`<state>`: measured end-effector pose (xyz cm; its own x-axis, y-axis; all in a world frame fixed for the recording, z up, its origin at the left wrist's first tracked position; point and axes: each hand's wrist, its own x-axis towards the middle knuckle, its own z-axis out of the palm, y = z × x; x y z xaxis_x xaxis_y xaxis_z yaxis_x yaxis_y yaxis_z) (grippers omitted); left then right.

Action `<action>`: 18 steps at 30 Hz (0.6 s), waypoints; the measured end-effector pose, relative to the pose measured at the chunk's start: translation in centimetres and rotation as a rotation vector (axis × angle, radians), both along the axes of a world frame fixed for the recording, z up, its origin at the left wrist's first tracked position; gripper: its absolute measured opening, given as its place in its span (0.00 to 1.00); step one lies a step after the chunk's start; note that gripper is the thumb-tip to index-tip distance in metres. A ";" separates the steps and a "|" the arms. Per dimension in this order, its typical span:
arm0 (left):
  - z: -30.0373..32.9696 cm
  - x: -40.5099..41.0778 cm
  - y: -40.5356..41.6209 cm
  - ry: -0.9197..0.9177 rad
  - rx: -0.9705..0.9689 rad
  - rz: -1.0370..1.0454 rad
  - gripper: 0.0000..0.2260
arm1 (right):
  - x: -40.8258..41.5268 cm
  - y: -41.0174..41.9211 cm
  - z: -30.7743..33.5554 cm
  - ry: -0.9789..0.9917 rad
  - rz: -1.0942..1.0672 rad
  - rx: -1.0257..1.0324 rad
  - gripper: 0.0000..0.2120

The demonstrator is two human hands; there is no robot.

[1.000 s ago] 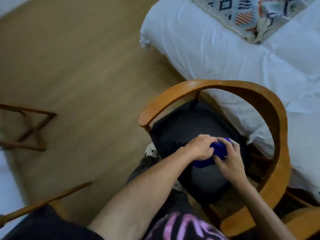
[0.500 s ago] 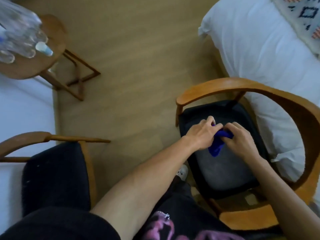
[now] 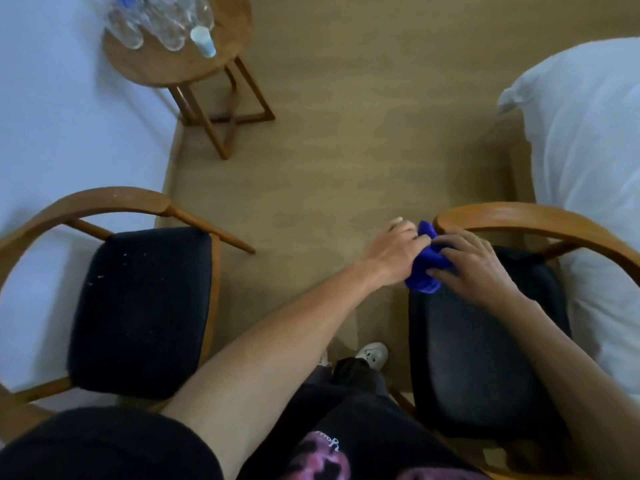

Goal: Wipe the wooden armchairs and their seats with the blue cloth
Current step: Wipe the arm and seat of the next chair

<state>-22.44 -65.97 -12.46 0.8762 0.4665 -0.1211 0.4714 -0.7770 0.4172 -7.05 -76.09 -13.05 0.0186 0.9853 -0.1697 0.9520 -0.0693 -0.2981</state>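
Two wooden armchairs with dark seats stand side by side. The right armchair (image 3: 540, 220) has its dark seat (image 3: 478, 348) below my hands. The left armchair (image 3: 114, 200) has a dark seat (image 3: 142, 306) with pale specks on it. The blue cloth (image 3: 427, 268) is bunched between both hands, over the front left corner of the right seat, near the end of the armrest. My left hand (image 3: 394, 251) grips the cloth from the left. My right hand (image 3: 474, 268) holds it from the right with curled fingers.
A small round wooden side table (image 3: 166, 64) with several clear bottles (image 3: 166, 26) stands at the far left. A bed with white bedding (image 3: 588, 161) lies right of the right armchair. Wooden floor (image 3: 346, 150) runs between the chairs. My shoes (image 3: 372, 355) show below.
The view has swung left, bringing the left armchair and side table into sight. My hands with the cloth have moved from the seat's middle toward its front left corner.
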 end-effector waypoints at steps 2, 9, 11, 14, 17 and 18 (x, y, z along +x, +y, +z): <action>0.7 -2.6 1.7 -0.012 -0.098 0.069 0.11 | -0.7 2.1 0.7 0.050 0.082 -0.163 0.09; 1.9 -10.3 6.9 0.065 -0.109 0.102 0.06 | -3.7 7.6 3.4 -0.071 0.135 -0.252 0.09; 2.5 -11.7 8.0 0.079 -0.127 0.116 0.05 | -4.6 8.7 4.1 -0.050 0.144 -0.275 0.10; 3.6 -14.1 9.5 0.122 -0.137 0.138 0.04 | -5.3 9.9 4.8 0.033 0.119 -0.355 0.08; 4.5 -16.3 10.3 0.151 -0.108 0.168 0.04 | -6.1 11.4 5.6 0.083 0.142 -0.362 0.10; 4.6 -16.8 10.4 0.155 -0.107 0.189 0.03 | -6.4 11.9 5.9 0.074 0.170 -0.362 0.11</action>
